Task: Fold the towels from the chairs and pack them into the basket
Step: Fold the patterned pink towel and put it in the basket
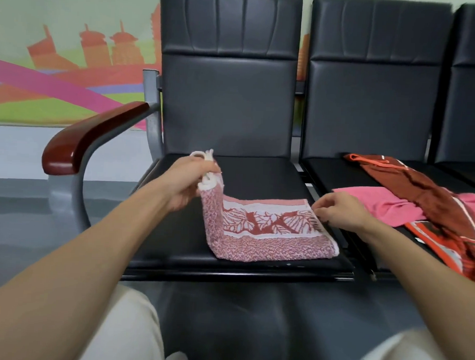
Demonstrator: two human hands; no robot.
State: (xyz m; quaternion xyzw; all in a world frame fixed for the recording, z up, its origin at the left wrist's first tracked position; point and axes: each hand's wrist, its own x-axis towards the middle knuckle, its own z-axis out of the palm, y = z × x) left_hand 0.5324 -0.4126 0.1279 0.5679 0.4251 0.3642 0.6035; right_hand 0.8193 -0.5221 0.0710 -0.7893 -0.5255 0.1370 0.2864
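A pink and white patterned towel (pixel 267 230) with a leaf design lies on the seat of the left black chair (pixel 174 231). My left hand (pixel 187 183) grips its fringed left end and holds it lifted above the seat, so that end stands upright. My right hand (pixel 338 208) pinches the towel's right edge down near the seat's right side. On the neighbouring chair's seat (pixel 329 173) lie a plain pink towel (pixel 379 202) and a dark red and orange towel (pixel 434 204) draped over it. No basket is in view.
A wooden armrest (pixel 85 138) on a grey metal frame stands to the left of the seat. Chair backs rise behind both seats. My knees in light trousers (pixel 132 327) are close to the seat's front edge. A painted wall is at the left.
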